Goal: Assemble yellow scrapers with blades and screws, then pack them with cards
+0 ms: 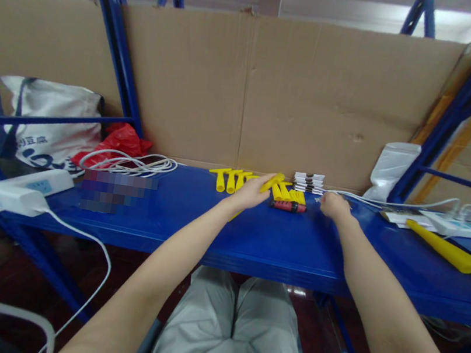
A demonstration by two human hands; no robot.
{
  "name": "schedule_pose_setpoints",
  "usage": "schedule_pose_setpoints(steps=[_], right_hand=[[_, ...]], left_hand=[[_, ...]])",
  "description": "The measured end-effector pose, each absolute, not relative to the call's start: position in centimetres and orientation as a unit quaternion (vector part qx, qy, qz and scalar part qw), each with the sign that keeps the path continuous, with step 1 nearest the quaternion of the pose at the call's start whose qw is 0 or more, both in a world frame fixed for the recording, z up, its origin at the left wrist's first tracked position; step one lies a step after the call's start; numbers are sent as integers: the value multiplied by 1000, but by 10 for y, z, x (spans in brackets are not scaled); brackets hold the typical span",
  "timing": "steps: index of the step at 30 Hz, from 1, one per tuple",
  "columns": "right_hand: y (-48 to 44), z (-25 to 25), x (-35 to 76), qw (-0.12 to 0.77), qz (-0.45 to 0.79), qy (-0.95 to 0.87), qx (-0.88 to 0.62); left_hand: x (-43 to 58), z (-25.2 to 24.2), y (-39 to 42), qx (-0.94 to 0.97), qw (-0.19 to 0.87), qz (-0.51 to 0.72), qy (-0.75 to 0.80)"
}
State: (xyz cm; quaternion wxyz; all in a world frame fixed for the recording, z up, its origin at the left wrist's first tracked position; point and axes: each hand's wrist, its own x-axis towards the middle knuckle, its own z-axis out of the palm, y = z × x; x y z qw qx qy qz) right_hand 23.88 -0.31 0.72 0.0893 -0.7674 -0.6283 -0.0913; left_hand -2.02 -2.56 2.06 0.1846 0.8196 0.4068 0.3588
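Note:
My left hand is closed around a yellow T-shaped plastic piece, its upper end showing past the fingers. Several matching yellow T-shaped pieces stand in a row on the left of that hand, and more yellow pieces lie on its right. Just in front of these rests a red and black handle-like tool. My right hand is low over the blue table with its fingers closed; what they hold, if anything, is too small to make out. Beside it sits a stack of white packets with dark bands.
A long yellow piece lies at the right, near a white power strip and a clear plastic bag. On the left are coiled white cable, another power strip and a cloth bag. Cardboard walls the back.

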Motion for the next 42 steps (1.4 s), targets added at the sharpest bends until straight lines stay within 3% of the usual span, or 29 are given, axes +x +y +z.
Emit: schedule_pose_setpoints(steps=[4,8,18,42], right_hand=[[-3,10,232,145,-98,-635,-752],[-3,15,219,223,-90,-671,-702],[1,9,182,410,-16,-759,-505],[1,1,166,447,25,-772,-451]], left_hand=[[-23,30,-25,679,428,448,394],[-21,30,-27,614,536,435,383],[-19,21,-20,572,602,373,415],[-16,19,-30,598,642,322,356]])
